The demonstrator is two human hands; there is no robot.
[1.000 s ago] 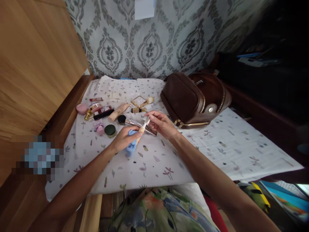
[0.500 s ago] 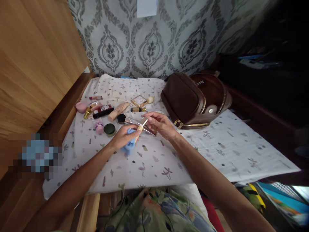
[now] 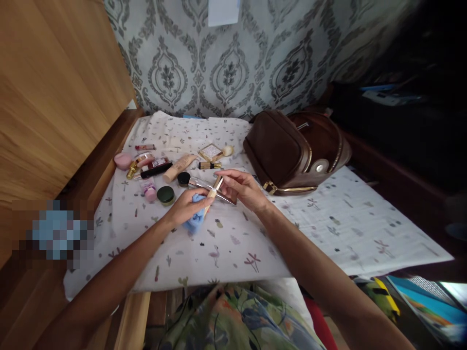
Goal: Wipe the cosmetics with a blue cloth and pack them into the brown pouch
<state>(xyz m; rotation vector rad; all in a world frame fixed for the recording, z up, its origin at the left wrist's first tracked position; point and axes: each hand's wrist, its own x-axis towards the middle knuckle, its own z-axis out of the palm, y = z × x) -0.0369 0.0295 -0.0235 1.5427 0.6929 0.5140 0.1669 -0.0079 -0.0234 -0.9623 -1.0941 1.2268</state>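
My left hand (image 3: 187, 206) is closed around a crumpled blue cloth (image 3: 195, 221) and the lower part of a slim beige cosmetic tube (image 3: 212, 193). With its thumb and fingers, my right hand (image 3: 242, 187) pinches the tube's shiny gold-brown top end. Whether that end is separate from the tube I cannot tell. Beneath the hands lies a long silvery, see-through item (image 3: 199, 183), partly covered by them. Just left of it are a round black-lidded piece (image 3: 183, 179) and a dark green jar (image 3: 166, 195).
Beyond the hands, a beige squeeze tube (image 3: 178, 167), a black-and-gold tube (image 3: 209, 166), a square compact (image 3: 210, 152) and a pink sponge (image 3: 123, 161) lie on the patterned cloth (image 3: 219, 262). An unzipped brown bag (image 3: 277, 150) stands at right. A wooden panel (image 3: 62, 73) borders the left.
The gold-brown top end between my right fingers has turned slightly and looks darker. Both hands otherwise stay in nearly the same place.
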